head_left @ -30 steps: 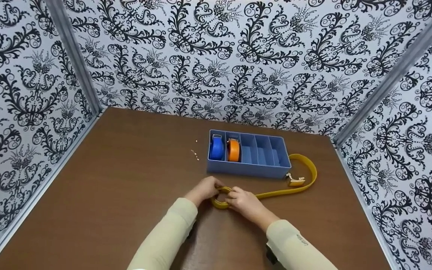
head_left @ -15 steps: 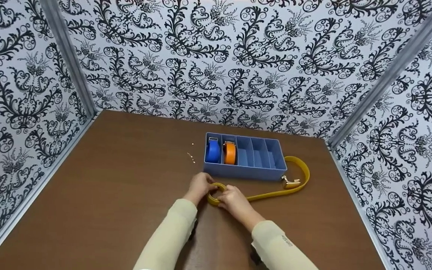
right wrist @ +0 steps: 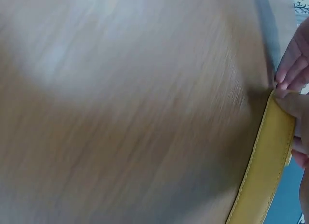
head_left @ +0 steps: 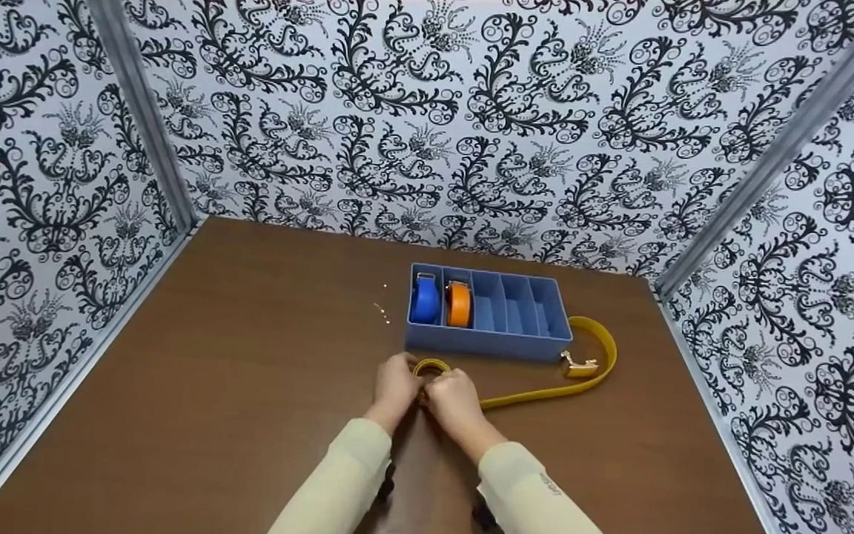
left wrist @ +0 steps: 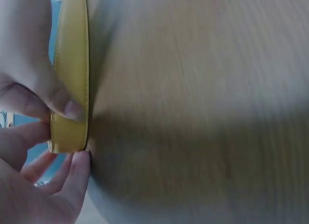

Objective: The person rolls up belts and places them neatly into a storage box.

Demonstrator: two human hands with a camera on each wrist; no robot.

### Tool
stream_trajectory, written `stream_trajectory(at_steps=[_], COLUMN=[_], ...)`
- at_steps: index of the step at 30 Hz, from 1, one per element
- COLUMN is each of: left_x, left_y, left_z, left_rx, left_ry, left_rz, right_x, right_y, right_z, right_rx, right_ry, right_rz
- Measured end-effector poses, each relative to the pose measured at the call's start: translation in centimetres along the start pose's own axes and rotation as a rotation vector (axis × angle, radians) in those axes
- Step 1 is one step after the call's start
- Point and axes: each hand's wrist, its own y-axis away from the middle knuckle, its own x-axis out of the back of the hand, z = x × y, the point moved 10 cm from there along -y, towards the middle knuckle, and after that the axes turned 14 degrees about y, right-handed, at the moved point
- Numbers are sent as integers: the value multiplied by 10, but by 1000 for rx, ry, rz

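A yellow belt (head_left: 523, 398) stands on its edge on the table, one end wound into a small coil (head_left: 431, 364). My left hand (head_left: 395, 387) grips the coil's left side, and my right hand (head_left: 454, 400) grips its near right side. In the left wrist view, the right thumb (left wrist: 63, 101) presses the stitched strap (left wrist: 72, 55), while the left fingers (left wrist: 72, 175) touch its lower edge. The right wrist view shows the strap (right wrist: 263, 161) running down from the right hand. Hands hide the near part of the coil. The belt's gold buckle (head_left: 579, 366) lies at the far right.
Behind the hands stands a blue divided box (head_left: 486, 345). A rolled blue belt (head_left: 425, 300) and a rolled orange belt (head_left: 459, 305) sit in its two left compartments. Small shiny bits (head_left: 382, 313) lie left of the box. Patterned walls (head_left: 397, 148) surround the brown table (head_left: 264, 334).
My hands have drawn closer together around the coil, and the right hand has moved left and turned over its near side. The buckle end and box look unmoved on the table.
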Motion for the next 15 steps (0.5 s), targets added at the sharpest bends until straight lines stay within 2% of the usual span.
stream_trajectory(at_steps=[3, 7, 11, 15], left_x=[-1, -13, -26, -35], left_y=[2, 3, 3, 1], left_z=[2, 5, 6, 3], left_rx=[-5, 4, 8, 18], left_ry=[-20, -13, 6, 5], left_rz=[-4, -40, -88, -148], right_x=[1, 2, 5, 10], right_y=[2, 11, 22, 29], right_z=[0, 8, 18, 23], right_rx=[-3, 24, 83, 170], right_ry=[-27, -147, -242, -245], right_rz=[9, 23, 27, 29])
